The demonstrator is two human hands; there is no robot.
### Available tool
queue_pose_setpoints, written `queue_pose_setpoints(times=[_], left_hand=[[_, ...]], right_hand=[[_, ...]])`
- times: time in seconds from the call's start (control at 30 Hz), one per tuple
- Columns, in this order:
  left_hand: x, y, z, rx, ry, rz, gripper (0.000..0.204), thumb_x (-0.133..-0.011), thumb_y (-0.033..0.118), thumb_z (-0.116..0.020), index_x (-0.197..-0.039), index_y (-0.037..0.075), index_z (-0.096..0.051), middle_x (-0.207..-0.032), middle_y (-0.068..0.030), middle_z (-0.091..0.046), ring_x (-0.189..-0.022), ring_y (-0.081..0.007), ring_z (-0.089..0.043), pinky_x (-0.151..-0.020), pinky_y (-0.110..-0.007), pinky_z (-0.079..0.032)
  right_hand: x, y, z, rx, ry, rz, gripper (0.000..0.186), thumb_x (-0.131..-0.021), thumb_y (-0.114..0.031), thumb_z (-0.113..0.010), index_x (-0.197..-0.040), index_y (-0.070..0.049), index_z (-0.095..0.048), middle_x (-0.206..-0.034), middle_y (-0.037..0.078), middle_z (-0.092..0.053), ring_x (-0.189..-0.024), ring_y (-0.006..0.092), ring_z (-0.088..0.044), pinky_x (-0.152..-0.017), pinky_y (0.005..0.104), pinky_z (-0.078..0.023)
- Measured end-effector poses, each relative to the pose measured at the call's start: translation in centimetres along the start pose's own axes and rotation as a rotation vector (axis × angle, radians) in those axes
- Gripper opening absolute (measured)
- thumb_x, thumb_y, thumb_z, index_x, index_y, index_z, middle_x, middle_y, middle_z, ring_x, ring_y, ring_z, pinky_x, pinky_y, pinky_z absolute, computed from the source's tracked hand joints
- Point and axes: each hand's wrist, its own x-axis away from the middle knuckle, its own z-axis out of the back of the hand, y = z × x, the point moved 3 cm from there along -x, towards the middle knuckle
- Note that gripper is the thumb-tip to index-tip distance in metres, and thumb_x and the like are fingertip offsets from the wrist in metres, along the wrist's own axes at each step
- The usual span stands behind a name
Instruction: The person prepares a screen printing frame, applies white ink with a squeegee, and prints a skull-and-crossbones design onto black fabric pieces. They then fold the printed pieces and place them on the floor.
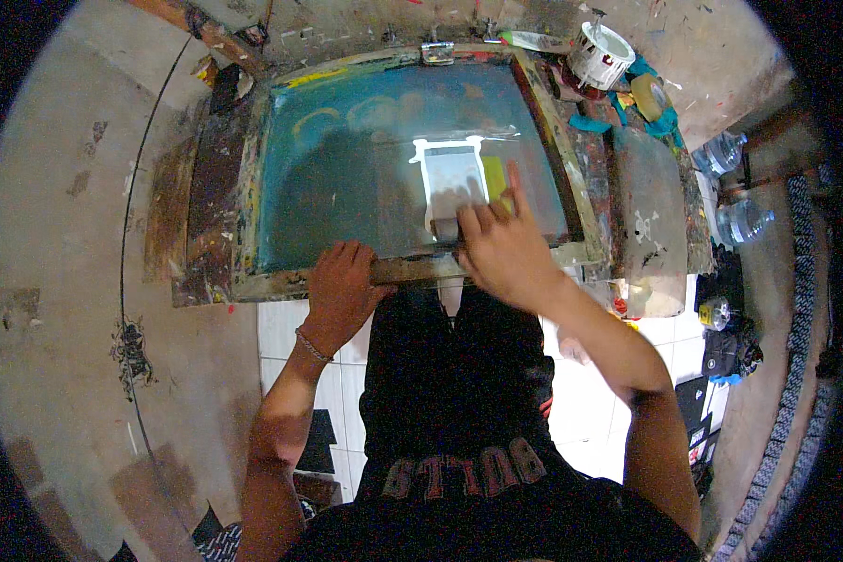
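Note:
A screen printing frame (pixel 412 269) with wooden rails and teal mesh lies in front of me. My left hand (pixel 339 281) grips its near rail, fingers over the top and thumb at the front side. A white-edged rectangle (pixel 423 183) shows on the right half of the mesh, with a yellow-green patch (pixel 495 176) beside it. Over the rectangle's near end is my right hand (pixel 496 245), its index finger stretched forward and the other fingers curled. At those fingers a small grey-brown flat piece (pixel 444 228) sticks out; the hand hides most of it.
A metal hinge clamp (pixel 437 53) sits at the frame's far rail. Behind right stand a white paint-stained tub (pixel 600 56) and a roll of tape (pixel 650 96). A translucent sheet (pixel 654 234) hangs over the bench's right side. Plastic bottles (pixel 746 223) lie farther right.

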Motion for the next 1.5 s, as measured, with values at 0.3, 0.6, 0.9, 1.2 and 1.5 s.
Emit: queue_pose_setpoints(times=[0.3, 0.6, 0.9, 1.2, 1.5], left_hand=[[-0.2, -0.3, 0.3, 0.027, -0.032, -0.002, 0.047, -0.071, 0.032, -0.084, -0.101, 0.003, -0.062, -0.102, -0.0141, -0.059, -0.101, -0.0348, -0.057, -0.088, -0.046, -0.048], [-0.4, -0.3, 0.6, 0.038, -0.077, 0.008, 0.051, -0.071, 0.032, -0.084, -0.105, 0.002, -0.061, -0.110, -0.0170, -0.061, -0.107, -0.0361, -0.057, -0.093, -0.046, -0.046], [0.2, -0.9, -0.6, 0.086, -0.073, 0.036, 0.054, -0.070, 0.027, -0.086, -0.110, 0.001, -0.059, -0.120, -0.0194, -0.059, -0.114, -0.0377, -0.055, -0.099, -0.049, -0.044], [-0.1, -0.6, -0.1, 0.101, -0.020, 0.003, 0.051, -0.070, 0.026, -0.085, -0.106, 0.001, -0.060, -0.111, -0.0179, -0.060, -0.109, -0.0372, -0.056, -0.098, -0.049, -0.044], [-0.4, -0.2, 0.4, 0.090, 0.017, 0.000, 0.049, -0.066, 0.028, -0.086, -0.100, 0.004, -0.060, -0.098, -0.0141, -0.059, -0.097, -0.0356, -0.057, -0.086, -0.046, -0.047]], right_hand=[[-5.7, 4.4, 1.0, -0.291, -0.288, -0.051, 0.037, -0.078, -0.007, -0.071, -0.112, 0.001, -0.059, -0.094, 0.022, -0.070, -0.096, 0.0395, -0.065, -0.095, 0.0524, -0.035], [-6.3, 4.3, -2.1, -0.025, 0.048, -0.044, 0.024, -0.079, -0.005, -0.061, -0.103, -0.002, -0.057, -0.093, 0.018, -0.067, -0.096, 0.0363, -0.064, -0.093, 0.0507, -0.035], [-8.8, 7.5, -0.7, -0.114, -0.133, -0.040, 0.030, -0.078, -0.011, -0.070, -0.103, -0.002, -0.058, -0.097, 0.019, -0.068, -0.098, 0.0370, -0.064, -0.092, 0.0493, -0.037], [-4.6, 1.0, -1.1, -0.026, -0.004, 0.059, 0.021, -0.081, -0.007, -0.063, -0.101, -0.005, -0.059, -0.093, 0.014, -0.065, -0.099, 0.0323, -0.064, -0.091, 0.0549, -0.038], [-12.6, 6.4, -2.6, -0.035, -0.113, -0.191, 0.019, -0.081, -0.012, -0.065, -0.096, 0.000, -0.064, -0.091, 0.023, -0.070, -0.089, 0.0347, -0.069, -0.088, 0.0489, -0.045]])
